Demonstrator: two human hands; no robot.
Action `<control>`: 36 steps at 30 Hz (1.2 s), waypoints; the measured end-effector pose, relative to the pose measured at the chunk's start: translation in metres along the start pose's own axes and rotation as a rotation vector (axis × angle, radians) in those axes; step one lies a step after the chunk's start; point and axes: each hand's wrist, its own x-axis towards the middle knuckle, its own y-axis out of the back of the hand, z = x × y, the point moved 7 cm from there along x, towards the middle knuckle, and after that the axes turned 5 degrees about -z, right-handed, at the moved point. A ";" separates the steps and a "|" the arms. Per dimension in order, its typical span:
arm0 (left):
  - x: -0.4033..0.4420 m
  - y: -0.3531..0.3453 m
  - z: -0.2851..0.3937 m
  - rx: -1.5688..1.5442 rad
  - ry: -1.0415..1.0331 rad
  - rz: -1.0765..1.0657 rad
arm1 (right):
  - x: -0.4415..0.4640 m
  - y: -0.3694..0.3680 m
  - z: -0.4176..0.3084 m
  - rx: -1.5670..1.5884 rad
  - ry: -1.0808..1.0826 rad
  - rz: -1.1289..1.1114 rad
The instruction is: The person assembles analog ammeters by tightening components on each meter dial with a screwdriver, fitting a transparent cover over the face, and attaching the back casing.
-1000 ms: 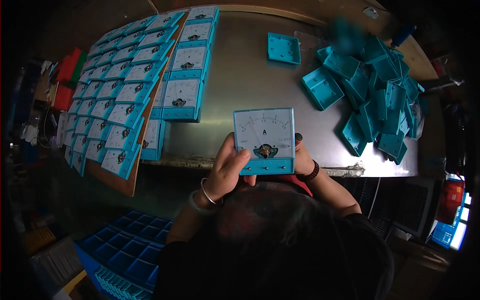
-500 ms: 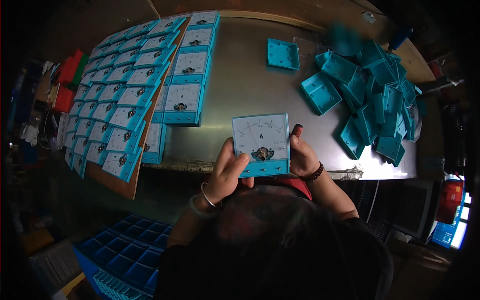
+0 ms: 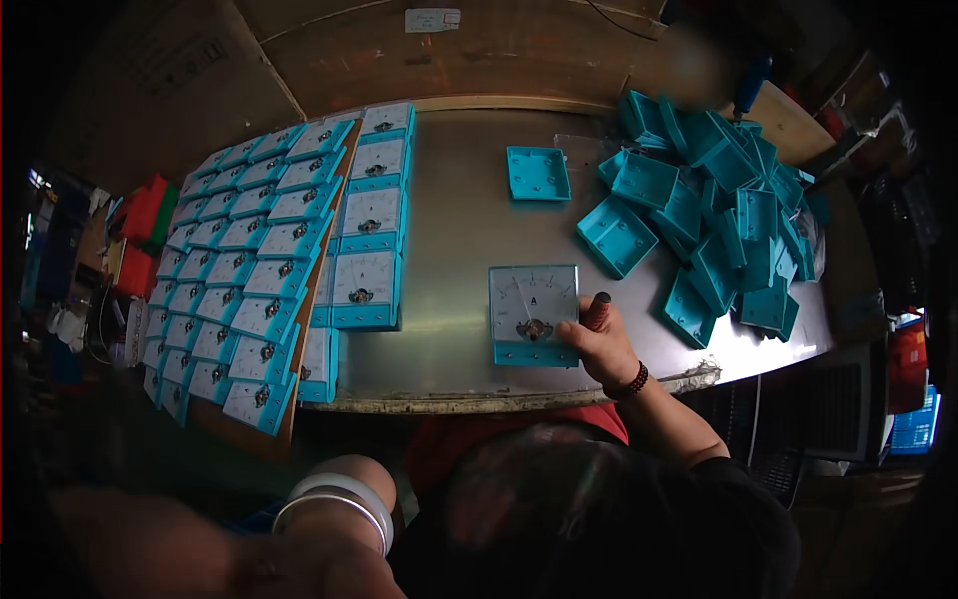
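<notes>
My right hand [image 3: 601,351] grips the lower right side of a square ammeter [image 3: 534,299], thumb over its front edge. The meter has a white dial marked "A", a clear cover and a teal base strip. A reddish ribbed handle [image 3: 597,311] with a dark end also sticks up from this hand; its kind is not clear. At the lower left, my left hand [image 3: 150,544] is close to the camera, dark and blurred, apart from the meter. White and silver bangles [image 3: 344,499] show at its wrist; its fingers cannot be made out.
Rows of similar meters [image 3: 244,235] lie on a brown board at the left, beside a column of more meters [image 3: 374,215]. Teal open housings [image 3: 714,210] are heaped at the right. One teal housing [image 3: 539,174] lies apart on the metal table [image 3: 454,230].
My left hand has let go of the ammeter and moved down left, toward the camera. My right hand still holds the meter. The view has tilted upward, showing more of the back wall.
</notes>
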 end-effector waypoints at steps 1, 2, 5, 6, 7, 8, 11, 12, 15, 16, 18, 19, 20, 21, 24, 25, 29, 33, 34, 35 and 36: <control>0.001 0.001 0.003 0.023 -0.011 0.002 | -0.001 -0.002 -0.001 0.004 -0.005 0.012; 0.001 0.001 0.007 0.047 -0.019 0.009 | -0.003 -0.003 0.001 0.010 -0.016 0.023; -0.001 0.003 0.016 0.115 -0.043 0.046 | -0.007 0.000 0.012 0.013 -0.033 0.036; -0.001 0.004 0.018 0.135 -0.057 0.056 | -0.006 0.001 0.012 0.001 -0.029 0.043; -0.001 0.005 0.020 0.154 -0.071 0.066 | -0.006 0.003 0.013 0.002 -0.025 0.036; -0.003 0.006 0.023 0.173 -0.086 0.080 | -0.008 0.006 0.017 -0.001 -0.034 0.032; -0.007 0.008 0.028 0.223 -0.123 0.120 | -0.005 0.008 0.017 0.006 -0.037 0.035; -0.010 0.008 0.030 0.241 -0.130 0.142 | -0.006 0.007 0.017 0.018 -0.040 0.044; -0.017 0.010 0.034 0.294 -0.160 0.198 | -0.005 -0.005 0.003 0.063 -0.025 0.053; -0.018 0.011 0.035 0.309 -0.172 0.212 | -0.004 -0.002 0.005 0.063 -0.025 0.050; -0.022 0.012 0.036 0.332 -0.190 0.240 | -0.005 0.002 0.015 0.021 -0.041 -0.010; -0.024 0.013 0.036 0.342 -0.197 0.256 | -0.007 0.002 0.015 0.020 -0.045 -0.007; -0.027 0.014 0.036 0.351 -0.205 0.274 | -0.007 0.001 0.016 0.012 -0.052 -0.002; -0.029 0.014 0.036 0.361 -0.214 0.294 | -0.008 0.001 0.016 0.002 -0.062 0.002; -0.037 0.015 0.037 0.396 -0.248 0.352 | -0.008 0.002 0.018 0.005 -0.066 -0.010; -0.039 0.014 0.039 0.410 -0.258 0.368 | -0.008 0.001 0.017 0.004 -0.069 -0.011; -0.042 0.014 0.042 0.459 -0.292 0.416 | -0.008 -0.003 0.013 0.024 -0.056 -0.011; -0.045 0.012 0.040 0.491 -0.332 0.466 | -0.007 0.001 0.012 0.019 -0.031 -0.007; -0.046 0.011 0.038 0.492 -0.338 0.479 | -0.007 0.003 0.011 0.013 -0.029 0.004; -0.048 0.010 0.034 0.489 -0.340 0.496 | -0.006 0.003 0.009 0.005 -0.028 -0.004; -0.050 0.010 0.031 0.485 -0.335 0.518 | -0.007 0.004 0.009 -0.003 -0.034 -0.009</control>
